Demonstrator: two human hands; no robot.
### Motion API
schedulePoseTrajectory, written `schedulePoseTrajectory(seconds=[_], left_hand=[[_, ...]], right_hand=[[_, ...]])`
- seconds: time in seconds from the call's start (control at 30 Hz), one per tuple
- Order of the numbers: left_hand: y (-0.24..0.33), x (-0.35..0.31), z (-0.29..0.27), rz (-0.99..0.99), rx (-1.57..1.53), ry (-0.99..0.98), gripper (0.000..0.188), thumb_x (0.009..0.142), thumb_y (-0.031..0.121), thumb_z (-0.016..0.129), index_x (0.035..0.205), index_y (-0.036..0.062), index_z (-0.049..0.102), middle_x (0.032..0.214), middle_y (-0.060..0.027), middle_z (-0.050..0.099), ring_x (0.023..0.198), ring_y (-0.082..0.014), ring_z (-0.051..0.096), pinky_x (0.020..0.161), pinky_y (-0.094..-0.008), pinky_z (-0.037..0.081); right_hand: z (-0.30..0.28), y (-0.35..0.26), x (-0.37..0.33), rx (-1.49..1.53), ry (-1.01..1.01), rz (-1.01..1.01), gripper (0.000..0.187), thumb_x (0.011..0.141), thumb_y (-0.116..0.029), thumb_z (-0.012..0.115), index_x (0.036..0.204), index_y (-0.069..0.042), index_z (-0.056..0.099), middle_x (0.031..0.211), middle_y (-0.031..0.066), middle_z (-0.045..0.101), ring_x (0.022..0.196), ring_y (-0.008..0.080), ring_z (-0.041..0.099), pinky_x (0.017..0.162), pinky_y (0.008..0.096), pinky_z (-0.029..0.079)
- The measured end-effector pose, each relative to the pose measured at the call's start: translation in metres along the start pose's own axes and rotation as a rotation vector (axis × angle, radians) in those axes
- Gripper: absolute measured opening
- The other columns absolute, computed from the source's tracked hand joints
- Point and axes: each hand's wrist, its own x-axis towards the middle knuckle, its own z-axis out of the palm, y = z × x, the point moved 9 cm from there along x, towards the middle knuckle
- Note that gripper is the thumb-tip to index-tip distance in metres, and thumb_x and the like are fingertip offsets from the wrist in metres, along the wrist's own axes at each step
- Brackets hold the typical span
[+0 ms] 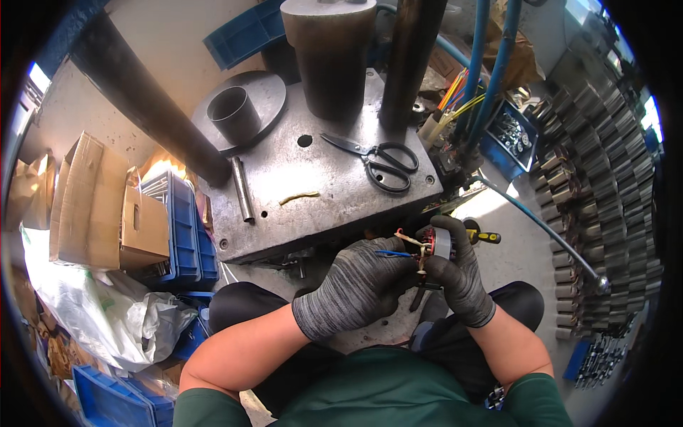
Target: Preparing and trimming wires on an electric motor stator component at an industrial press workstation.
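A small motor stator (442,243) with a light metal rim and red windings sits in my gloved right hand (466,285), its fingers wrapped round the side. My gloved left hand (359,285) is closed at the stator's leads. A blue wire (393,253) and a pale, cord-like lead (410,240) stick out between the hands. The left fingertips are partly hidden. Beyond the hands, black-handled scissors (390,165) lie on a steel press plate (277,231). A short yellowish cord piece (299,197) lies to their left.
A steel tube (242,191) and a metal ring (235,115) on a disc rest on the plate's left. Thick columns rise behind. Cardboard boxes (89,203) and blue crates (181,220) stand left. Stacked metal cores (597,185) fill the right. A yellow-and-black handle (485,237) shows beyond my right hand.
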Motion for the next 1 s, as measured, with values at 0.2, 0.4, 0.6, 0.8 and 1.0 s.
schedulePoseTrajectory(seconds=[0.2, 0.4, 0.6, 0.8, 1.0], left_hand=[[0.023, -0.006, 0.007, 0.330, 0.544, 0.035, 0.040, 0.071, 0.030, 0.073, 0.108, 0.0137, 0.074, 0.108, -0.0069, 0.069, 0.092, -0.0260, 0.068, 0.076, -0.0430, 0.053], [-0.022, -0.018, 0.022, -0.088, -0.099, -0.069, 0.031, 0.096, 0.025, 0.072, 0.122, 0.0075, 0.071, 0.109, -0.0081, 0.070, 0.098, -0.0277, 0.070, 0.085, -0.0410, 0.057], [-0.064, -0.048, 0.060, -0.740, -0.880, -0.390, 0.039, 0.103, 0.032, 0.071, 0.125, 0.0002, 0.068, 0.104, -0.0058, 0.072, 0.097, -0.0134, 0.069, 0.090, -0.0326, 0.058], [0.009, -0.022, 0.001, 0.097, 0.377, 0.006, 0.036, 0.076, 0.022, 0.079, 0.108, 0.0088, 0.071, 0.084, -0.0093, 0.064, 0.073, -0.0294, 0.067, 0.066, -0.0429, 0.052], [-0.005, -0.021, 0.007, -0.002, 0.268, 0.086, 0.035, 0.080, 0.024, 0.079, 0.110, 0.0090, 0.069, 0.095, -0.0098, 0.066, 0.084, -0.0298, 0.068, 0.072, -0.0434, 0.054]], right_hand=[[0.000, 0.032, -0.004, 0.180, -0.008, 0.408, 0.059, 0.088, -0.033, 0.074, 0.137, -0.008, 0.053, 0.111, 0.0059, 0.061, 0.105, 0.0163, 0.063, 0.093, 0.0354, 0.055], [-0.017, 0.030, -0.008, -0.013, 0.037, 0.183, 0.068, 0.086, -0.031, 0.079, 0.144, -0.013, 0.049, 0.121, 0.0063, 0.060, 0.112, 0.0177, 0.062, 0.096, 0.0356, 0.054], [-0.019, 0.020, -0.007, -0.089, -0.012, 0.088, 0.078, 0.081, -0.029, 0.083, 0.149, -0.015, 0.046, 0.130, 0.0072, 0.059, 0.117, 0.0200, 0.060, 0.101, 0.0385, 0.052], [-0.023, 0.021, -0.008, -0.158, 0.009, -0.035, 0.083, 0.079, -0.036, 0.084, 0.149, -0.013, 0.047, 0.130, 0.0089, 0.060, 0.116, 0.0214, 0.062, 0.099, 0.0380, 0.054], [-0.022, 0.023, -0.003, -0.155, 0.104, -0.039, 0.083, 0.083, -0.039, 0.083, 0.150, -0.012, 0.043, 0.131, 0.0104, 0.058, 0.115, 0.0212, 0.062, 0.098, 0.0380, 0.055]])
